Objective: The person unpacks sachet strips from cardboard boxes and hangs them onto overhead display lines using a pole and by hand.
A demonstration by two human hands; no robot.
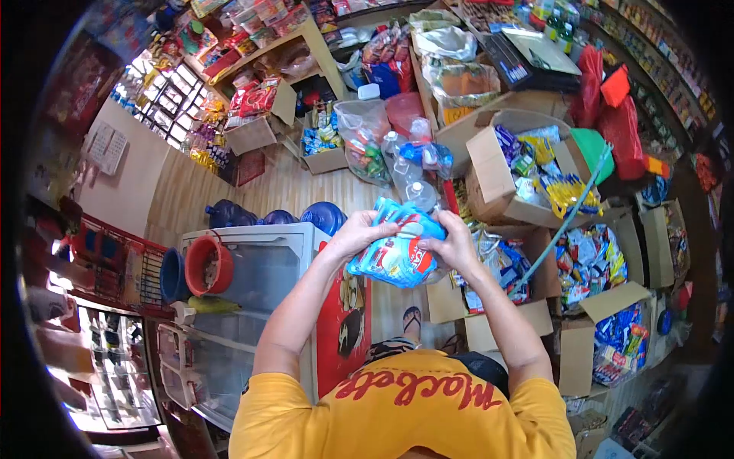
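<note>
I hold a blue plastic pack of sachets [394, 256] with red and white labels in front of my chest, gripped from both sides. My left hand [358, 231] clasps its upper left edge, fingers curled over the top. My right hand [456, 245] grips the right end. The pack hangs above the floor, beside the corner of a chest freezer [264, 268]. My yellow shirt [405, 413] fills the bottom of the view.
A red basin [208, 264] sits on the freezer's left end, with blue water jugs [325, 216] behind. Open cardboard boxes of snacks [520, 180] crowd the right. Clear plastic bottles [405, 168] stand ahead. A green pole [566, 222] leans across the boxes. My sandalled foot [411, 320] is below.
</note>
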